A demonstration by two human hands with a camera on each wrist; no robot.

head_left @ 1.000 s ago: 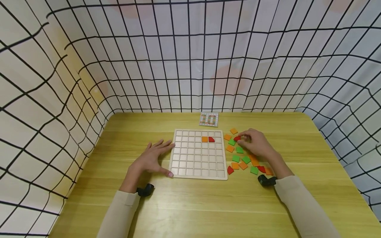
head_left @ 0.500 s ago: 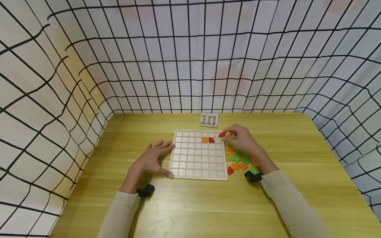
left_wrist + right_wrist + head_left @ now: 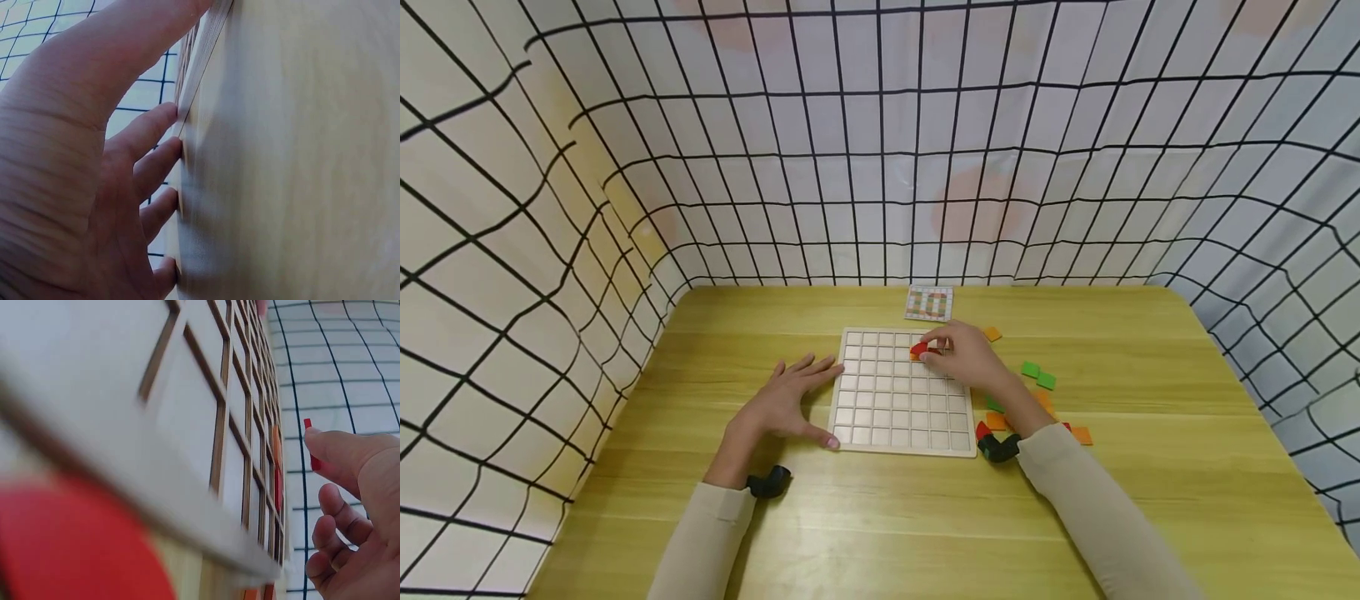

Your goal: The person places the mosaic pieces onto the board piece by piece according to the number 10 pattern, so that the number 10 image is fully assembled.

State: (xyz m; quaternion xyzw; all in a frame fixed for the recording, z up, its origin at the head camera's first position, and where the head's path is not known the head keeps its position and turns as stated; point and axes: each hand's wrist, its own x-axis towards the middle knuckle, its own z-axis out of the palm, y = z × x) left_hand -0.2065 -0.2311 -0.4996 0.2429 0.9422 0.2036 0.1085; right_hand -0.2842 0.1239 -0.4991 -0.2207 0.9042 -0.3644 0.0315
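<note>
My right hand [image 3: 968,360] pinches a red quarter-round tile [image 3: 919,349] between thumb and fingertips, over the upper part of a pale wooden grid board [image 3: 880,408]. Below the held tile, an orange square tile [image 3: 276,444] lies in a cell, beside another red tile [image 3: 279,486]. In the right wrist view the held tile [image 3: 314,461] stands apart from the board's surface. My left hand [image 3: 781,402] rests on the table with fingers spread, fingertips and thumb touching the board's left edge. In the left wrist view its fingers [image 3: 156,169] are straight.
Right of the board lie loose tiles: green ones [image 3: 1046,381], orange ones [image 3: 1081,435] and a red one [image 3: 982,431], partly hidden by my right arm. Behind the board is a small patterned card [image 3: 929,303]. Black netting [image 3: 880,200] surrounds the table [image 3: 880,525].
My right hand has carried the red tile left from the loose tiles to above the board, uncovering two green tiles. The left hand has stayed at the board's edge.
</note>
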